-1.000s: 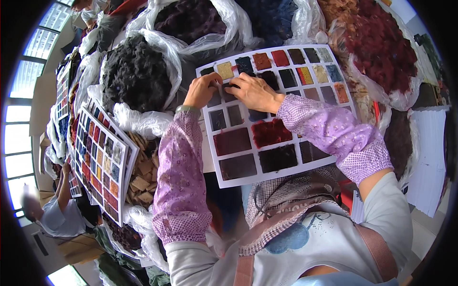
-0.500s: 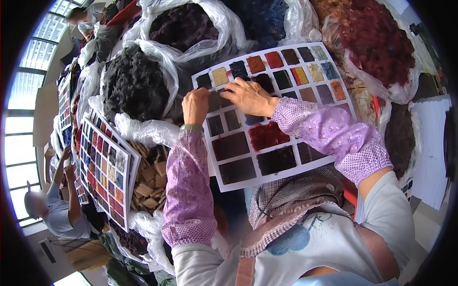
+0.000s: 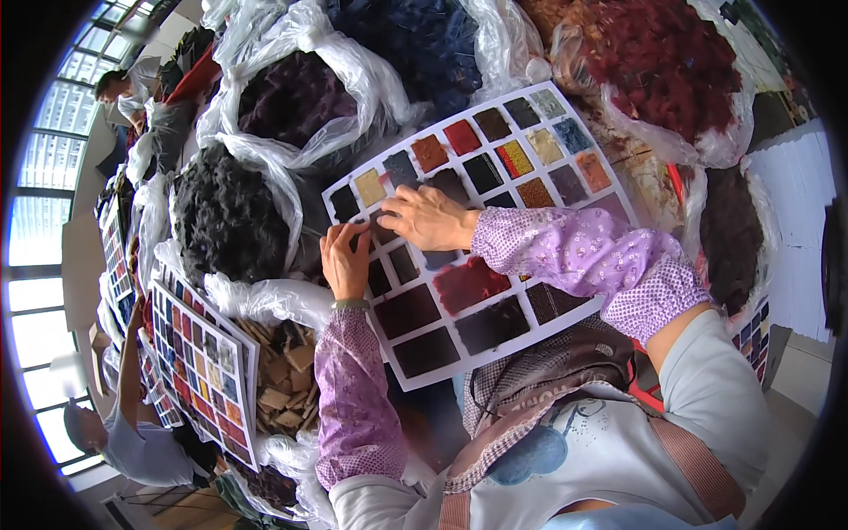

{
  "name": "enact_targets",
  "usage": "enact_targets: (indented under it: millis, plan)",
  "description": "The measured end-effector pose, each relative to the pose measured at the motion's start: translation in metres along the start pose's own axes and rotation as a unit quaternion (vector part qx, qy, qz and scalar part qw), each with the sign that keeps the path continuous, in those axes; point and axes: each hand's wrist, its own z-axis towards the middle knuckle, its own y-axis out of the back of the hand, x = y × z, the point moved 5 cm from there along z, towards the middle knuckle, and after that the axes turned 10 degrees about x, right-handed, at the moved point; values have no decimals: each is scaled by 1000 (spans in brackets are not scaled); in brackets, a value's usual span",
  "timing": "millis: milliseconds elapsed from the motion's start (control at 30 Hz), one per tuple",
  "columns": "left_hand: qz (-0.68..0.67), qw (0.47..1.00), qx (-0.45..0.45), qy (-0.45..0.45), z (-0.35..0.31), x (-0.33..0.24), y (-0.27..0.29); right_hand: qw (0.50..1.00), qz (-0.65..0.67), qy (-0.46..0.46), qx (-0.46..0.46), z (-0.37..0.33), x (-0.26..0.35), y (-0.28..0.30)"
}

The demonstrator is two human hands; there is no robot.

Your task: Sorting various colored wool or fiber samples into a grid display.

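Note:
A white board (image 3: 451,333) with a grid of fuzzy coloured patches tilts in front of me. My left hand (image 3: 346,261) is at its left edge, thumb and forefinger pinched together; what they hold, if anything, is too small to make out. Just to the right, my right hand (image 3: 428,219) lies palm down on the board, fingers apart and bent, fingertips on a dark brown patch. A red patch (image 3: 471,284) and a black patch (image 3: 492,325) show below my right hand. Lilac flowered sleeves cover both my forearms.
Plastic-lined sacks of loose fibre surround the board: black (image 3: 231,212), dark purple (image 3: 296,99), blue (image 3: 402,44) and red (image 3: 658,66). Further patch boards (image 3: 199,353) lean at left beside a sack of tan, flat square pieces (image 3: 287,375). Two other people are at the far left.
The board now sits lower left and more tilted in view. My right hand has shifted down and left with it; my left hand has dropped lower along the board's left edge.

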Motion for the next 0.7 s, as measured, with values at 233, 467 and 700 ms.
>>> enact_targets:
  millis: [233, 467, 700]
  plan:
    - [91, 994, 61, -26, 1, -8, 7, 999, -16, 14, 47, 2, -3, 8]
    - [142, 982, 74, -96, 96, -78, 26, 964, 121, -117, -205, -34, -154, 121]
    - [83, 962, 258, 24, 206, -101, -93, 882, -45, -346, -318, -93, -354, 195]
